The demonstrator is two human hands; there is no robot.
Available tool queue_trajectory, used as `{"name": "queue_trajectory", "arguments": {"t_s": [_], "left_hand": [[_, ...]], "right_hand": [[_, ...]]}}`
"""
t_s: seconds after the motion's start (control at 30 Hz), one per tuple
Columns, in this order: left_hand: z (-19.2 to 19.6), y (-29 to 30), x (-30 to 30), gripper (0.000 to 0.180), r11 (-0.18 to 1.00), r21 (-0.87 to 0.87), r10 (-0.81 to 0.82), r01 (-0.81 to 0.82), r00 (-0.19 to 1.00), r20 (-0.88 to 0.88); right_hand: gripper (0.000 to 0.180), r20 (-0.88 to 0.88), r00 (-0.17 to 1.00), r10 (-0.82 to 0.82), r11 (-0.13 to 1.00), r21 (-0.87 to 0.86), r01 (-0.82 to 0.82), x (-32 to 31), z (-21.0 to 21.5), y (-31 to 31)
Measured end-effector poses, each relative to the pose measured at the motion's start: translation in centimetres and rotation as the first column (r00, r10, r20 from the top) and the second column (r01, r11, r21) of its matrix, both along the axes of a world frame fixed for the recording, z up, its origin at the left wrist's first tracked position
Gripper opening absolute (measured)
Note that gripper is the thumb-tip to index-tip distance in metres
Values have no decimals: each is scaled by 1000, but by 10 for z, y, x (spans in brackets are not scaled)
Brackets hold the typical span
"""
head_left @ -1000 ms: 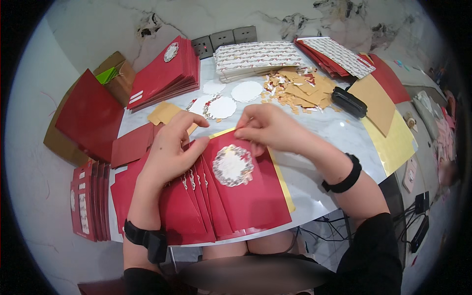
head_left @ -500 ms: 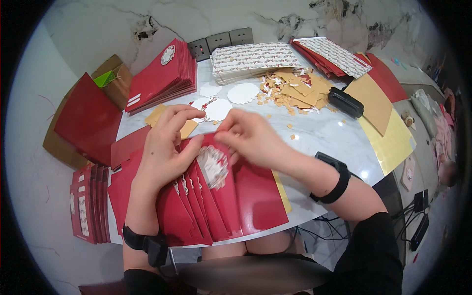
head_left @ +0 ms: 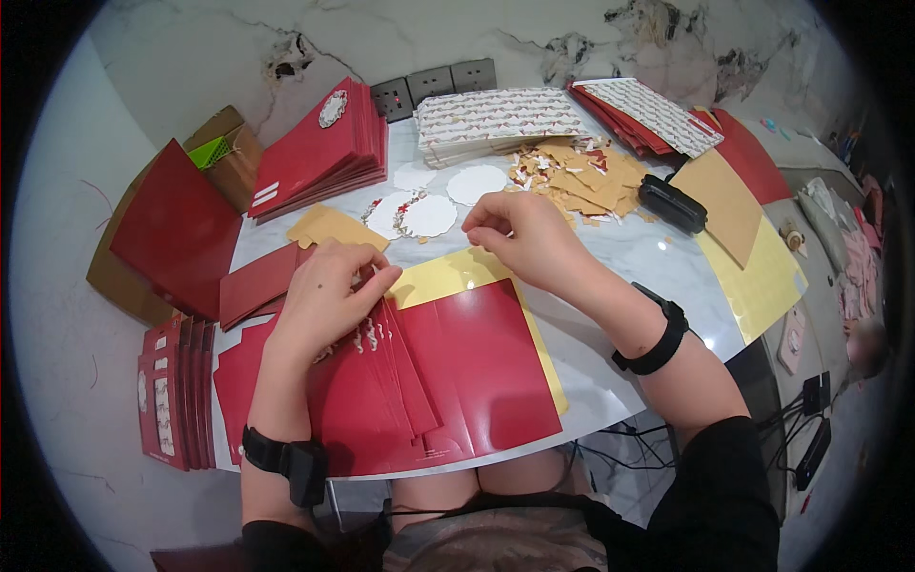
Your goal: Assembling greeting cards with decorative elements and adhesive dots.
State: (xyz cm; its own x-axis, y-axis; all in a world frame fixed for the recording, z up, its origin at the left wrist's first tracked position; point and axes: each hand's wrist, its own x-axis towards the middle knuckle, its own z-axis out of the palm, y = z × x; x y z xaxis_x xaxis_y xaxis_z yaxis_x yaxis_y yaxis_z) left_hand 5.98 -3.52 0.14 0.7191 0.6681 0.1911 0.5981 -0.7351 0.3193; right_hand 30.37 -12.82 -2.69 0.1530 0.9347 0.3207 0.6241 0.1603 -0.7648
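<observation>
My left hand (head_left: 329,291) is closed around the upper end of several red cards (head_left: 405,372), which fan out below its thumb. Small white scalloped edges of labels peek out between the cards. Under them lies a larger glossy red folder (head_left: 496,367) on a yellow sheet (head_left: 457,272). Off to the right, my right hand (head_left: 524,234) hovers above the table, apart from the cards, with thumb and index finger pinched. Whatever may be between its fingertips is too small to make out. Just beyond it are white scalloped discs (head_left: 477,184), one disc (head_left: 429,216) having a floral edge.
A stack of red folders (head_left: 310,143) stands at back left, beside patterned white sheets (head_left: 500,114). Tan paper scraps (head_left: 581,176) and a black case (head_left: 673,202) lie at back right. More red cards (head_left: 176,396) stand at the left edge, below a cardboard box (head_left: 124,257).
The card with the round label facing up is out of sight, and the fanned cards sit closer together. My right hand has moved up and right, away from them. More yellow sheet shows.
</observation>
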Motion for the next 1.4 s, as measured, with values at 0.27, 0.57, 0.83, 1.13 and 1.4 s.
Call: {"name": "queue_trajectory", "arguments": {"t_s": [0.27,0.57,0.83,1.13,1.4], "left_hand": [[-34,42,-22,66,927,228,267,-297,952,153],[-42,45,-18,46,975,165,138,-148,988,70],[-34,40,-12,25,926,190,268,-327,922,278],[-13,12,-2,18,801,590,-314,-104,766,561],[-16,-2,2,29,880,213,-469,424,713,520]], "right_hand": [[13,238,966,-97,995,46,88,-4,5,-7],[12,233,972,-44,999,-9,48,-6,5,-8],[16,241,968,-63,997,61,50,-3,3,-8],[43,-634,769,83,987,-56,-153,-7,10,-1],[49,-744,640,192,979,98,-180,2,12,-6]]}}
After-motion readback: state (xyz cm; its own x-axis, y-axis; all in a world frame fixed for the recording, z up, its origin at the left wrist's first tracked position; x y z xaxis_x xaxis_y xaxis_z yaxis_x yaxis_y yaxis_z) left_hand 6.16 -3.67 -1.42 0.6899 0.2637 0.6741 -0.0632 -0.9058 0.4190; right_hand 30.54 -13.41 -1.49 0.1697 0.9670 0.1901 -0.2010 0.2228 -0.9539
